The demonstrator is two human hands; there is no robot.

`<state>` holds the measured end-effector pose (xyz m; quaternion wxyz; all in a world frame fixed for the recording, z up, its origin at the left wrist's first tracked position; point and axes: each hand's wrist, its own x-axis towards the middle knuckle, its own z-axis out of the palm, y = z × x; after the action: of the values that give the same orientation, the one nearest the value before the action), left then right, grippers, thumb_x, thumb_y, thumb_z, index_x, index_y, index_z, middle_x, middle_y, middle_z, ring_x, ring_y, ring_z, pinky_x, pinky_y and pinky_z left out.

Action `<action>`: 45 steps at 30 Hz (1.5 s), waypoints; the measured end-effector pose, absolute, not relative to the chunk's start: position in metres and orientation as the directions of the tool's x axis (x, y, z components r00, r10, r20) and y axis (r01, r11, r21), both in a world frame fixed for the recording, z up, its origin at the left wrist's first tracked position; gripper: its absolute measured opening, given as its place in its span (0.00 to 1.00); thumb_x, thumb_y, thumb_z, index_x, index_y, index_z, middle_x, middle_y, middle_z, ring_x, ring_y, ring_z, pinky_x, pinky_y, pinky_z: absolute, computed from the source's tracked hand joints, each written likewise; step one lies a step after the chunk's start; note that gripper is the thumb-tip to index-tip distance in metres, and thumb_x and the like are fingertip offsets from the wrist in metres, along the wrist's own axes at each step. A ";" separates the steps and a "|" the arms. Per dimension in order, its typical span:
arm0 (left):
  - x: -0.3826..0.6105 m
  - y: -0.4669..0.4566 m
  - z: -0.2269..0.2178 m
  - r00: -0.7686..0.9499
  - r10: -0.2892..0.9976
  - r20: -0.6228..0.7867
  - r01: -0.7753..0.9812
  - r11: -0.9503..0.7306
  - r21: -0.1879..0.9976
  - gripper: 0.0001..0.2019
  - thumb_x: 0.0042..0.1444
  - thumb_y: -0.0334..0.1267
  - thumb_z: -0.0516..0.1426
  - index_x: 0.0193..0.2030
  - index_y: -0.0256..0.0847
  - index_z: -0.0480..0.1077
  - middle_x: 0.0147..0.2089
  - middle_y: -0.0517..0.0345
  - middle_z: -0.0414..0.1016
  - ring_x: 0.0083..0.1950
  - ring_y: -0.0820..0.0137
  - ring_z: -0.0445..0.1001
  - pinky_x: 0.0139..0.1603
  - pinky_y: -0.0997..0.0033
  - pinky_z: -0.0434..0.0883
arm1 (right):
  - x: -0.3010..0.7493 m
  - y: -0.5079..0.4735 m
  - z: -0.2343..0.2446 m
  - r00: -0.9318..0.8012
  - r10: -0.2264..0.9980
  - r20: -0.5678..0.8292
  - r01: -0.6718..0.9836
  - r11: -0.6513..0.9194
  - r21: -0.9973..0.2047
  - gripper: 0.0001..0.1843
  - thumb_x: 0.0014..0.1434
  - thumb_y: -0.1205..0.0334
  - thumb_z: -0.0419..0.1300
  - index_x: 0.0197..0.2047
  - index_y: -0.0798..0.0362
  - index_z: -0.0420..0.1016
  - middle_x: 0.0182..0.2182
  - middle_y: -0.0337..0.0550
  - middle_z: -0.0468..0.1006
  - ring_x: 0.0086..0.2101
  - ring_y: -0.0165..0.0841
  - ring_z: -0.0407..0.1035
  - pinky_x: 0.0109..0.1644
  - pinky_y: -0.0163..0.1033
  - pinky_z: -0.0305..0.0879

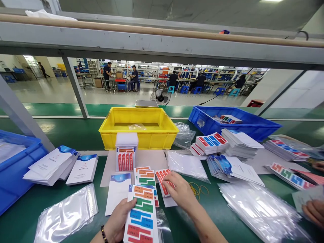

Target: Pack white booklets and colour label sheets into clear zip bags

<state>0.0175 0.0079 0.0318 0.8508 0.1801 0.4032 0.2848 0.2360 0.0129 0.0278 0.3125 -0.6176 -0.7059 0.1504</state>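
Note:
My left hand point(118, 217) grips a fanned stack of colourful sticker sheets point(141, 212), striped orange, green, blue and red, at its lower left edge. My right hand point(179, 192) rests its fingertips on a sheet of red stickers point(162, 179) lying on the green table, fingers bent in a pinch at its edge. A white booklet with a blue top point(117, 192) lies just left of the held stack. Behind it stands a small pile of red sticker sheets point(125, 158) on a grey mat point(149, 158).
A yellow bin point(139, 130) sits behind the mat, blue bins at far right point(235, 125) and left point(15, 168). Booklet piles point(54, 165), clear plastic bags point(67, 212) and sticker stacks point(211, 141) surround me. Rubber bands point(198, 189) lie by my right wrist. Another person's hands point(315, 211) work at right.

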 end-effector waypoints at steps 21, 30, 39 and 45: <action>0.010 0.013 0.021 0.494 0.638 -0.591 -0.347 0.767 0.539 0.13 0.48 0.38 0.61 0.37 0.29 0.69 0.32 0.43 0.80 0.35 0.56 0.78 0.35 0.64 0.74 | 0.259 0.009 0.023 -0.253 0.960 0.122 0.905 0.280 -0.320 0.10 0.48 0.70 0.57 0.36 0.51 0.68 0.38 0.44 0.69 0.40 0.38 0.63 0.46 0.44 0.56; 0.010 0.014 0.027 0.439 0.664 -0.606 -0.347 0.747 0.567 0.12 0.48 0.37 0.61 0.36 0.30 0.69 0.32 0.44 0.80 0.35 0.56 0.78 0.36 0.61 0.74 | 0.278 0.013 0.019 -0.297 0.927 0.228 0.838 0.368 -0.404 0.19 0.46 0.77 0.49 0.38 0.52 0.74 0.39 0.45 0.74 0.41 0.35 0.68 0.46 0.40 0.65; 0.013 0.013 0.013 0.371 0.774 -0.514 -0.429 0.633 0.644 0.11 0.48 0.41 0.60 0.30 0.32 0.71 0.30 0.47 0.80 0.32 0.60 0.78 0.35 0.65 0.72 | 0.197 -0.012 0.034 -0.397 0.474 0.786 0.669 0.736 -0.106 0.16 0.55 0.74 0.51 0.47 0.56 0.69 0.33 0.48 0.75 0.36 0.37 0.68 0.37 0.43 0.66; 0.012 0.013 0.015 0.409 0.768 -0.492 -0.515 0.640 0.570 0.20 0.50 0.52 0.55 0.32 0.33 0.72 0.34 0.45 0.79 0.39 0.57 0.76 0.43 0.59 0.70 | 0.160 -0.015 0.013 -0.540 0.429 0.724 0.607 0.795 -0.018 0.11 0.58 0.71 0.47 0.35 0.60 0.70 0.23 0.46 0.72 0.27 0.33 0.63 0.28 0.39 0.59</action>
<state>0.0117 0.0127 0.0153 0.8226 0.1672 0.3785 0.3901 0.1600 -0.0147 0.0125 0.3758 -0.2978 -0.8695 -0.1183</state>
